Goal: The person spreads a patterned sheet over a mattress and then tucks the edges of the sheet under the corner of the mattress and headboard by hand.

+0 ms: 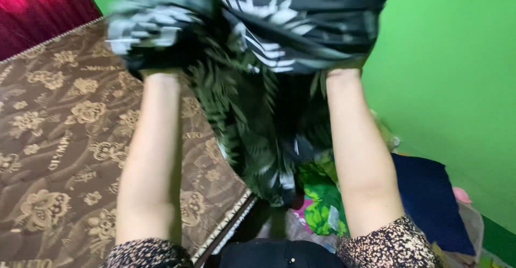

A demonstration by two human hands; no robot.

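One dark leaf-print garment (258,85) was held up in the air before a green wall (446,85), above the edge of one brown floral mattress (59,139). Two bare forearms reached up into it, and both the left hand (156,66) and the right hand (344,66) were buried in its folds, so their grip could not be told. One blue cushion (424,193) and one green cloth (322,203) lay below.
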